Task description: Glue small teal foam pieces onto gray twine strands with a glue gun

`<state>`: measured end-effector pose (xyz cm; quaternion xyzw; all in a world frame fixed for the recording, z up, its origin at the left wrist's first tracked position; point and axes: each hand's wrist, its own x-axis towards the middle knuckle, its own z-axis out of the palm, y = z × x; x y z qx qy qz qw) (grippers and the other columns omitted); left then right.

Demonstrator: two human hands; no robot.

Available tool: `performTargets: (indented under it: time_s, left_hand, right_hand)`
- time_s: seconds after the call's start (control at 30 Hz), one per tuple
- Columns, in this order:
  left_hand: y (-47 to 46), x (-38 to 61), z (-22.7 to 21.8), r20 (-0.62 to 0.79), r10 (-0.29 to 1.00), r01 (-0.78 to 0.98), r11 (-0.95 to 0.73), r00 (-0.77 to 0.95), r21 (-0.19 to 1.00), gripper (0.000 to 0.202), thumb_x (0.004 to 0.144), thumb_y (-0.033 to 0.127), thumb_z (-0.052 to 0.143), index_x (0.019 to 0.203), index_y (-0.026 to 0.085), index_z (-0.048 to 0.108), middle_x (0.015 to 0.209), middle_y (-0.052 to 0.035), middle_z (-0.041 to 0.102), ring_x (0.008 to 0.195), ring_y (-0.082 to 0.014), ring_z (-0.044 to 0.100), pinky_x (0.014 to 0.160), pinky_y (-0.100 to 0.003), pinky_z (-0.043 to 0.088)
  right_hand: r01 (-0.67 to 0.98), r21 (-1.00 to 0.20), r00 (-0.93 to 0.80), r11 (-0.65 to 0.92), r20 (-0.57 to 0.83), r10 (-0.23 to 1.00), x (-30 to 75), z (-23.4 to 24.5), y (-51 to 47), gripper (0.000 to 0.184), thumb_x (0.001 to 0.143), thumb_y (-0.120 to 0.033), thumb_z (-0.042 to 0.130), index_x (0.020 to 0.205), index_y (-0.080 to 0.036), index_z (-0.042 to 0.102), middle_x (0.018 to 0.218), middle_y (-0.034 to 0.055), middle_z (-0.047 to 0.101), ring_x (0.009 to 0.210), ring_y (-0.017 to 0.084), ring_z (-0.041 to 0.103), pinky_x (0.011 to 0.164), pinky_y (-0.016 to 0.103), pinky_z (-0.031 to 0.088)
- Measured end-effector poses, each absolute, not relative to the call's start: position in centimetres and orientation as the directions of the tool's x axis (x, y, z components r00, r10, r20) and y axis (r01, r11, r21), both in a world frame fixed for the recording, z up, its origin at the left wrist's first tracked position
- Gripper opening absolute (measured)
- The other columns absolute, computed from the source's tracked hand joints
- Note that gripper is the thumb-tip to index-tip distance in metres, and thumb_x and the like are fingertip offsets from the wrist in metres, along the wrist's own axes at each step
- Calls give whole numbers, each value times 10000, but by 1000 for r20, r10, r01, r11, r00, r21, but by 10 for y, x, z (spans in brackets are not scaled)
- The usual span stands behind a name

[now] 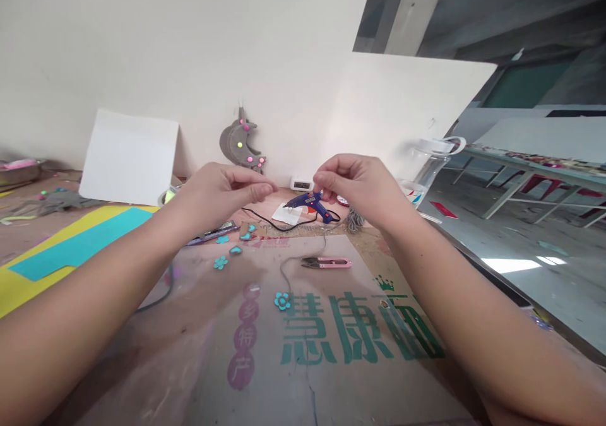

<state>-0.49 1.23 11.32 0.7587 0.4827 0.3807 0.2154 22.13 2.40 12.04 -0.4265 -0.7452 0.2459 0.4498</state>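
My left hand [226,194] is raised over the table with thumb and forefinger pinched together. My right hand [356,185] faces it, its fingertips also pressed together. What either pinch holds, if anything, is too fine to make out. Below them lies a blue felt flower [282,300] with a grey cord [284,265] running from it towards the back. Pink-handled thread snips [326,262] lie beside this cord. Left of them are a blue flower cutout [220,262] and small blue heart shapes [235,250]. A blue glue gun [310,204] rests behind, close to my right fingertips.
A printed cardboard sheet [265,382] covers the front of the table. Blue felt [76,243] lies on yellow felt [14,293] at left. A grey moon ornament [237,142] hangs on the wall. A clear bottle [423,167] and grey yarn [354,221] are at right.
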Motion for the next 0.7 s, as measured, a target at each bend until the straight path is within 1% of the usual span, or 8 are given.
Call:
performTargets:
  time_s: [0.13,0.23,0.3,0.37,0.43,0.5,0.6,0.7]
  left_hand:
    - [13,4,102,297,884,433,-441,362,786,337,747,521,562,874,258,730,917,-7,707,912,-212,609,801,-289,457]
    - [19,9,91,191,873,254,-330,448,909,371,737,551,566,885,250,725,955,-24,705,925,-210,611,813,-301,457]
    - [23,12,84,144,863,121,-229,484,966,386,746,552,561,904,236,714,966,-43,702,943,-204,606,837,-314,442]
    - [27,13,78,130,867,52,-176,480,983,375,740,531,586,912,220,706,939,-55,703,956,-202,600,867,-328,417]
    - [30,13,76,130,887,41,-165,442,985,350,716,498,632,888,202,704,901,-59,701,943,-202,598,880,-340,397]
    - [31,12,76,132,902,39,-162,411,986,335,690,471,668,865,187,702,877,-60,695,920,-203,597,872,-346,393]
    - [31,11,81,142,908,42,-173,395,984,324,670,451,688,853,184,689,847,-50,684,885,-192,593,828,-333,407]
    - [28,11,86,177,909,81,-223,376,971,298,649,437,703,787,178,647,807,-29,664,835,-178,591,748,-302,420]
  right_hand:
    - [390,-751,-347,532,416,841,204,112,16,233,786,-353,567,741,-137,643,590,0,585,517,76,493,474,204,382]
    - [379,-726,-385,574,440,811,198,104,16,205,807,-309,540,808,-147,665,672,7,620,564,80,509,529,212,401]
    - [432,-649,-370,627,507,779,195,99,18,178,806,-277,547,822,-162,683,699,4,620,593,84,514,556,218,401]
    - [502,-521,-356,691,603,714,194,94,19,164,809,-246,552,830,-179,701,731,8,609,635,92,524,582,222,399]
    - [549,-388,-376,741,677,633,192,91,19,191,834,-226,525,884,-197,707,782,17,600,673,98,533,605,228,400]
    - [560,-310,-411,768,701,583,192,91,17,239,865,-211,475,972,-209,689,823,27,597,709,106,542,632,234,410]
    - [558,-301,-417,773,704,575,196,99,13,273,876,-202,449,1072,-206,639,862,39,605,740,121,547,665,251,427]
    - [588,-326,-344,740,728,594,204,109,11,262,862,-225,472,1077,-208,620,884,43,609,705,126,531,646,264,428]
